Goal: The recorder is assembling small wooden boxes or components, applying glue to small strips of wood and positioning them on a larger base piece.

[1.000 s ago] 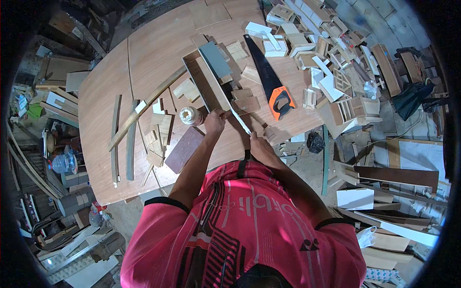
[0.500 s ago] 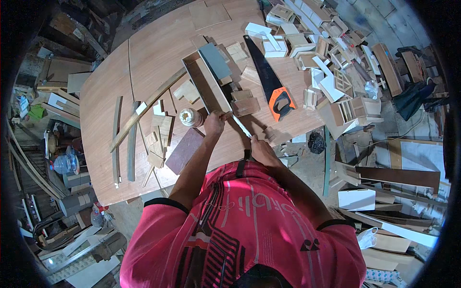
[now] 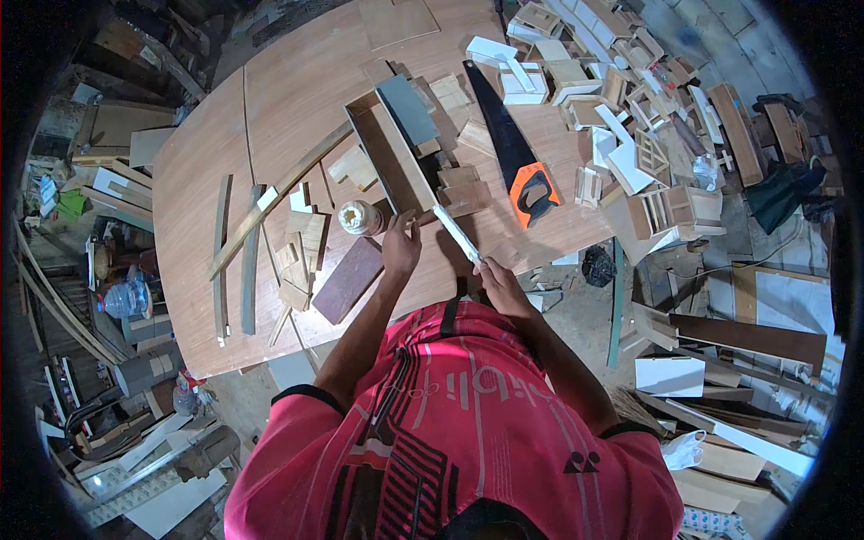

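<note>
My right hand [image 3: 499, 286] pinches the near end of a narrow stick [image 3: 457, 234] coated in white, which points away from me to the left. My left hand [image 3: 401, 247] is closed at the near end of a long open wooden box [image 3: 390, 153], its fingertips around a small brown piece [image 3: 427, 217] whose kind I cannot make out. Just left of that hand stands a round jar [image 3: 360, 218] with a white-smeared top. Nearer me lies a dark reddish-brown wooden block [image 3: 347, 281].
A handsaw [image 3: 506, 135] with an orange and black handle lies right of the box. A grey-green board [image 3: 407, 110] rests along the box. Long wooden strips [image 3: 247, 261] lie on the left. Small white and wooden pieces [image 3: 630, 166] crowd the right side of the table [image 3: 193, 180].
My left hand has drawn slightly back from the white-coated stick, leaving a gap. The stick's far end shows more fully now. The view has shifted slightly.
</note>
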`<state>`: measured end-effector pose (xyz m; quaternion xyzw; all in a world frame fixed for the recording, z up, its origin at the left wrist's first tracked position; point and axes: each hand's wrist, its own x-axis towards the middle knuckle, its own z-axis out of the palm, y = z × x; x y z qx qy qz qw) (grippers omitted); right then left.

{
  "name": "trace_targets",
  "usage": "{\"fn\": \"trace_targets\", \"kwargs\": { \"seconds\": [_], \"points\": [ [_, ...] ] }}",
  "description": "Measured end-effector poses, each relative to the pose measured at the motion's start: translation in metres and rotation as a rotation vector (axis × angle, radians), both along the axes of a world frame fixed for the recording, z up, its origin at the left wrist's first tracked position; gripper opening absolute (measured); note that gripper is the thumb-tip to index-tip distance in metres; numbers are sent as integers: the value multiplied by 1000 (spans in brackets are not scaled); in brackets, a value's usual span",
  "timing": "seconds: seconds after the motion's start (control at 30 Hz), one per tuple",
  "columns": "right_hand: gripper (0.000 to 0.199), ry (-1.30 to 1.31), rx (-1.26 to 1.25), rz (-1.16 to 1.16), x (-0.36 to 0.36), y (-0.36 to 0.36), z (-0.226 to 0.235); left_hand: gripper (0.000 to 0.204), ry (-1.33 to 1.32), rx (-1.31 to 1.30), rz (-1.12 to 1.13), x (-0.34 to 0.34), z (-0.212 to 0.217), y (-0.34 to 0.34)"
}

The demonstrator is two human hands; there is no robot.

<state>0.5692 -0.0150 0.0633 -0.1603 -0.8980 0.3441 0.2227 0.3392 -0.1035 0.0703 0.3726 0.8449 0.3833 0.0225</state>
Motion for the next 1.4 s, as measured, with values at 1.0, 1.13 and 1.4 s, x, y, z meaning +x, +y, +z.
{"fn": "trace_targets", "kwargs": {
  "seconds": [1.0,1.13,1.4],
  "points": [
    [34,-878,-796,15,-289,-33,101,71,-444,67,90,-90,-43,-137],
    [38,-536,52,-132,-323,-45,114,78,-473,252,-51,-100,-30,-101],
    [40,-504,257,-160,-340,-66,84,73,-367,309,3,-106,-14,-80]
  ]
}}
